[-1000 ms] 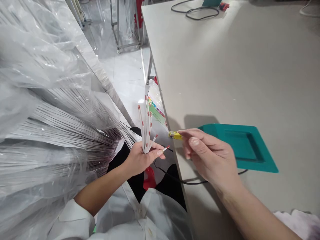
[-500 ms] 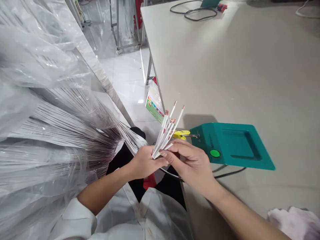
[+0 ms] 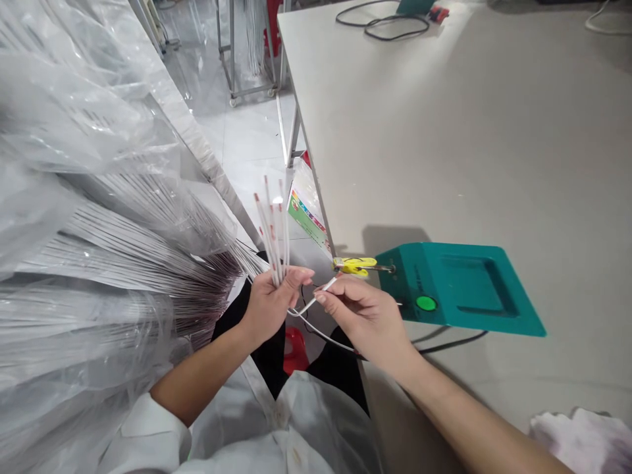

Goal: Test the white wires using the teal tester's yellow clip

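A bundle of white wires (image 3: 274, 253) with copper-coloured ends stands up out of my left hand (image 3: 269, 304), which is closed around it. Between the thumb and fingers of my right hand (image 3: 371, 319), a single white wire (image 3: 316, 299) is pinched near its end; it bends back toward the left hand. Just above the right hand, a yellow clip (image 3: 356, 264) sticks out from the left side of a teal device (image 3: 467, 286) with a round green button (image 3: 426, 303). The palm side of the right hand is hidden.
Many long white wires (image 3: 128, 237) lie at the left under clear plastic sheeting (image 3: 74, 118). The pale table (image 3: 459, 151) carries a black cable (image 3: 390, 26) at the back and a stained white cloth (image 3: 582, 438) at lower right. A wheeled metal rack (image 3: 231, 66) stands beyond.
My left hand has moved left with the bundle, which now stands more upright. One wire has come apart from the bundle in my right hand, which has shifted slightly left.
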Demonstrator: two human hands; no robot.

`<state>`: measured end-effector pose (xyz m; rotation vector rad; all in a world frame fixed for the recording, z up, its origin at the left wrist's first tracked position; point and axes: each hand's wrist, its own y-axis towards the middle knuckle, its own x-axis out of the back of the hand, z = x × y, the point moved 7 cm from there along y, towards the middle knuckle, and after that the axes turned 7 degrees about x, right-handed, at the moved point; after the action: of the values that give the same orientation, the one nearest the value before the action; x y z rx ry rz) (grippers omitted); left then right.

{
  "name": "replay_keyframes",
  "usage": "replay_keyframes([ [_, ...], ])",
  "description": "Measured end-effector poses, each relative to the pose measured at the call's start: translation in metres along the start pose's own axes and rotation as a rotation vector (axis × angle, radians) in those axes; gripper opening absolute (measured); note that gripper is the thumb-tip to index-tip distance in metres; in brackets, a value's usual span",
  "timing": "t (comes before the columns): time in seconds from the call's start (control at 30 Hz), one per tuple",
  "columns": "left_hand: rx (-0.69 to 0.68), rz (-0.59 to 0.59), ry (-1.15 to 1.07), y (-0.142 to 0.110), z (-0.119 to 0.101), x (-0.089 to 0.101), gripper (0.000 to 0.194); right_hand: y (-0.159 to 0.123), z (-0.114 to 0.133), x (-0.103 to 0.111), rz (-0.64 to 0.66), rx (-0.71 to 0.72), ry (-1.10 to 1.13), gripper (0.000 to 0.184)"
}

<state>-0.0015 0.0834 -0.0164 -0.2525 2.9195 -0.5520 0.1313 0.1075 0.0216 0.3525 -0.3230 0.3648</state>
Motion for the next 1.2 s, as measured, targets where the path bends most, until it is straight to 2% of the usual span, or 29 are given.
replay_keyframes([
  [0.07, -0.001, 0.023, 0.061, -0.003, -0.004, -0.006, 0.027, -0.003, -0.001, -0.004, 0.009, 0.023, -0.061, 0.019],
  [0.17, -0.033, 0.020, 0.029, -0.005, -0.008, -0.011, 0.014, -0.004, 0.002, -0.008, 0.049, 0.079, -0.140, 0.017],
  [0.23, 0.019, -0.005, -0.014, -0.004, -0.004, -0.010, 0.016, -0.002, 0.005, -0.004, 0.044, 0.116, -0.157, 0.012],
  [0.33, 0.098, -0.018, -0.028, -0.002, 0.004, -0.007, 0.019, 0.003, 0.009, 0.012, -0.072, 0.140, -0.155, 0.009],
  [0.4, 0.091, 0.014, 0.006, -0.002, 0.005, -0.009, 0.019, 0.005, 0.010, 0.018, -0.116, 0.135, -0.142, 0.009],
  [0.53, 0.029, 0.051, 0.086, -0.003, -0.001, -0.012, 0.015, 0.006, 0.011, 0.014, -0.076, 0.156, -0.087, 0.010],
  [0.67, 0.049, 0.039, 0.089, -0.003, -0.001, -0.012, 0.015, 0.003, 0.010, 0.012, -0.080, 0.170, -0.106, 0.006],
  [0.8, 0.030, 0.103, 0.083, -0.002, 0.002, -0.014, 0.019, 0.002, 0.009, 0.012, -0.089, 0.180, -0.104, 0.008],
  [1.0, 0.095, 0.214, 0.016, -0.004, 0.011, -0.018, 0.031, 0.004, 0.004, 0.009, -0.084, 0.152, 0.082, 0.010],
  [1.2, 0.111, 0.248, -0.044, -0.006, 0.013, -0.016, 0.028, 0.003, 0.000, 0.006, -0.072, 0.129, 0.052, 0.009],
])
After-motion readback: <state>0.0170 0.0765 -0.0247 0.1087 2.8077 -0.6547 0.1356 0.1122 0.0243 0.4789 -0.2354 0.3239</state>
